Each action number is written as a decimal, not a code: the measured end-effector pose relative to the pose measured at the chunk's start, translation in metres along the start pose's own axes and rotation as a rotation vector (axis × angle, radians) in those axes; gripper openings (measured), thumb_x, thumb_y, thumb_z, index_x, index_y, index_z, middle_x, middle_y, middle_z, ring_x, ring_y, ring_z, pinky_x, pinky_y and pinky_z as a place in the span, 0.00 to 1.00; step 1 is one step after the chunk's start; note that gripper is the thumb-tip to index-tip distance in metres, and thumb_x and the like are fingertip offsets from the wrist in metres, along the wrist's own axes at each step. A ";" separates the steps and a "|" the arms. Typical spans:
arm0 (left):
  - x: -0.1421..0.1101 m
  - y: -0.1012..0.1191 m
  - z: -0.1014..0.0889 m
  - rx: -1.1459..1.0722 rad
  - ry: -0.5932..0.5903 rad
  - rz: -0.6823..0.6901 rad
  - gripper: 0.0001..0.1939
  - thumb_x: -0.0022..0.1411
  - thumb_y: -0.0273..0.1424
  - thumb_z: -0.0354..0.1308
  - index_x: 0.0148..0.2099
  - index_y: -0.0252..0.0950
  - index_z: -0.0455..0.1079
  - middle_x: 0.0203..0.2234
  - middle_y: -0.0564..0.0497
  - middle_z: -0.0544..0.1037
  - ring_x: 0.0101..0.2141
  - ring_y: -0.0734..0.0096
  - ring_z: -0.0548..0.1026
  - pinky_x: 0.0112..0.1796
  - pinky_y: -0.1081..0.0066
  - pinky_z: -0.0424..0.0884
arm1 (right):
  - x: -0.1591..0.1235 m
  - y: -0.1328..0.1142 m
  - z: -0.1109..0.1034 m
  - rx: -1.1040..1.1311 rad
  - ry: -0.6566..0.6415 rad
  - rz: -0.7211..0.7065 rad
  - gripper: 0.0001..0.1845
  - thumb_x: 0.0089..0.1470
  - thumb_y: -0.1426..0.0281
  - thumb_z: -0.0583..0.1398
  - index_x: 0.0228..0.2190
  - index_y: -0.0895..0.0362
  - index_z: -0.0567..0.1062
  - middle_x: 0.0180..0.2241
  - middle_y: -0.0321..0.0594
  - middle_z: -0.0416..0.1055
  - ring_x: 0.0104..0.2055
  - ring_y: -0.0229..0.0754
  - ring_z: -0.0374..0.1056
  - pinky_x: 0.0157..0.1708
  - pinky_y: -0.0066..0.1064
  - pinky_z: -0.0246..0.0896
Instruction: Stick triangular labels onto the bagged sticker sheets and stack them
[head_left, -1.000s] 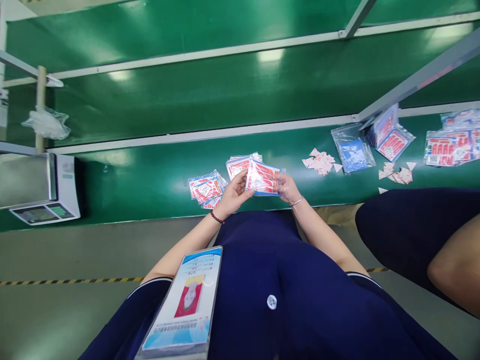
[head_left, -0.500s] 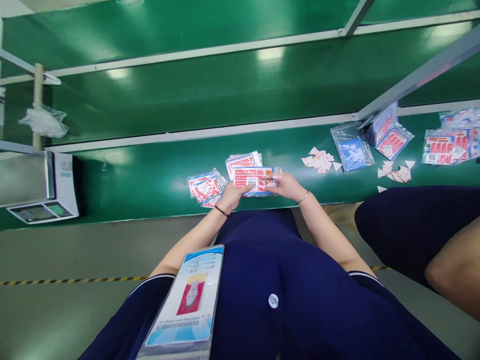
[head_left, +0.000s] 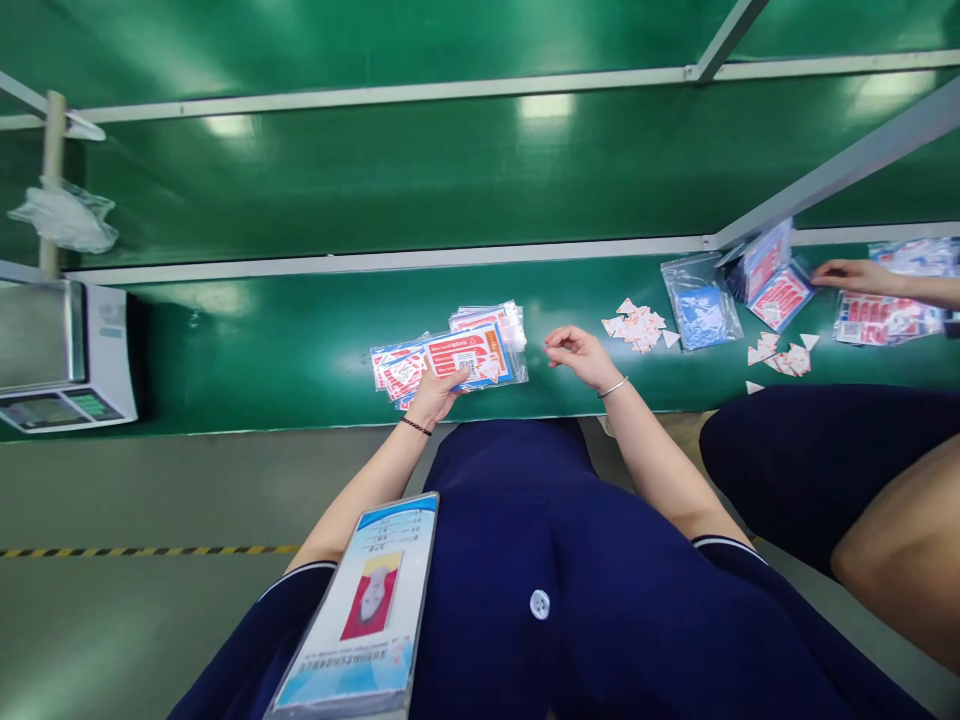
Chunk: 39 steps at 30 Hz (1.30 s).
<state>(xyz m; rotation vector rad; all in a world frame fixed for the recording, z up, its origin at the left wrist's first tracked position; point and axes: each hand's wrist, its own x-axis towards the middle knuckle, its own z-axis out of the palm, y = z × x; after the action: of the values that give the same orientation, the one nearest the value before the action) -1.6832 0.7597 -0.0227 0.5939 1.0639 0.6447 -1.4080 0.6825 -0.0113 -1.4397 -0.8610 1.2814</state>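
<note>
Clear-plastic packet [head_left: 491,355] is pinched in our left hand [head_left: 437,396], over the table's near part, between piles; our right hand [head_left: 581,357] is released, fingers curled, just right of it; triangle pieces [head_left: 640,327] lie further right.

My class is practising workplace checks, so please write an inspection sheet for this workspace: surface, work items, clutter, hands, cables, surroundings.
Surface: green tabletop, glossy, with light reflections.
Work items: printed packet in the left hand; other packets beside and partly beneath it.
Clutter: loose triangular pieces in piles; clear bag with blue contents.
Hands: left grips the packet; right hand appears empty, between packet and triangular pieces.
Cables: nothing seen.
Surroundings: scale at far left; crumpled clear plastic at a post; co-worker's hand at right.
</note>
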 end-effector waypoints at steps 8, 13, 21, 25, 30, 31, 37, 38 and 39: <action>-0.002 0.017 0.020 0.141 0.007 0.150 0.31 0.30 0.36 0.77 0.39 0.31 0.75 0.38 0.42 0.81 0.42 0.55 0.79 0.48 0.55 0.73 | 0.001 0.011 0.039 0.024 -0.057 -0.049 0.22 0.43 0.52 0.68 0.32 0.55 0.74 0.34 0.38 0.67 0.32 0.37 0.65 0.27 0.30 0.70; -0.005 0.021 0.027 0.300 0.046 0.190 0.28 0.31 0.36 0.77 0.37 0.31 0.77 0.36 0.44 0.82 0.39 0.57 0.79 0.45 0.57 0.74 | 0.003 0.017 0.035 -0.144 -0.044 -0.183 0.22 0.41 0.52 0.69 0.33 0.54 0.77 0.44 0.42 0.66 0.43 0.43 0.67 0.30 0.30 0.69; -0.010 0.023 0.040 0.302 0.064 0.112 0.26 0.33 0.36 0.75 0.37 0.31 0.75 0.34 0.45 0.81 0.32 0.61 0.78 0.33 0.63 0.76 | 0.004 0.023 0.045 -0.397 -0.166 -0.250 0.24 0.41 0.54 0.70 0.38 0.53 0.79 0.42 0.44 0.69 0.48 0.49 0.67 0.49 0.43 0.66; -0.011 0.023 0.041 0.328 0.033 0.129 0.24 0.36 0.35 0.75 0.37 0.31 0.75 0.35 0.44 0.81 0.33 0.59 0.78 0.34 0.62 0.76 | 0.003 0.026 0.054 -0.360 -0.106 -0.192 0.23 0.37 0.54 0.72 0.32 0.55 0.76 0.43 0.46 0.70 0.46 0.50 0.67 0.47 0.43 0.67; 0.000 0.021 0.015 0.435 0.090 0.178 0.24 0.35 0.36 0.76 0.36 0.32 0.75 0.33 0.45 0.81 0.33 0.60 0.78 0.35 0.63 0.77 | 0.005 0.031 0.043 -0.127 -0.079 -0.061 0.23 0.38 0.51 0.69 0.24 0.57 0.71 0.43 0.47 0.72 0.48 0.48 0.70 0.48 0.40 0.67; 0.004 0.020 0.005 0.406 0.099 0.169 0.25 0.34 0.36 0.76 0.36 0.32 0.75 0.33 0.45 0.81 0.34 0.60 0.78 0.36 0.63 0.77 | 0.007 0.033 0.034 -0.095 -0.006 0.006 0.23 0.38 0.51 0.69 0.23 0.56 0.69 0.40 0.46 0.73 0.44 0.46 0.71 0.45 0.39 0.68; 0.023 0.012 -0.072 0.239 0.226 0.010 0.32 0.31 0.33 0.77 0.42 0.31 0.73 0.40 0.42 0.80 0.38 0.60 0.78 0.38 0.65 0.77 | 0.021 0.036 -0.065 -0.292 0.670 0.323 0.12 0.51 0.63 0.61 0.29 0.55 0.63 0.25 0.36 0.68 0.29 0.38 0.68 0.33 0.34 0.69; 0.024 0.009 -0.083 0.241 0.258 0.001 0.32 0.31 0.33 0.76 0.42 0.32 0.72 0.40 0.41 0.80 0.38 0.60 0.78 0.37 0.65 0.77 | 0.020 0.035 -0.080 -0.335 0.716 0.330 0.09 0.52 0.66 0.60 0.31 0.55 0.63 0.27 0.38 0.68 0.33 0.40 0.69 0.36 0.35 0.69; 0.025 0.007 -0.093 0.248 0.292 -0.001 0.31 0.32 0.32 0.76 0.41 0.32 0.72 0.39 0.41 0.80 0.37 0.60 0.78 0.36 0.65 0.77 | 0.020 0.034 -0.091 -0.384 0.761 0.337 0.08 0.52 0.68 0.59 0.32 0.56 0.63 0.30 0.41 0.69 0.38 0.43 0.69 0.40 0.38 0.68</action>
<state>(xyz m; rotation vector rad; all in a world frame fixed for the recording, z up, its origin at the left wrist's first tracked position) -1.7620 0.7945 -0.0666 0.7282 1.4309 0.6146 -1.3192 0.6731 -0.0531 -2.2389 -0.3549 0.6914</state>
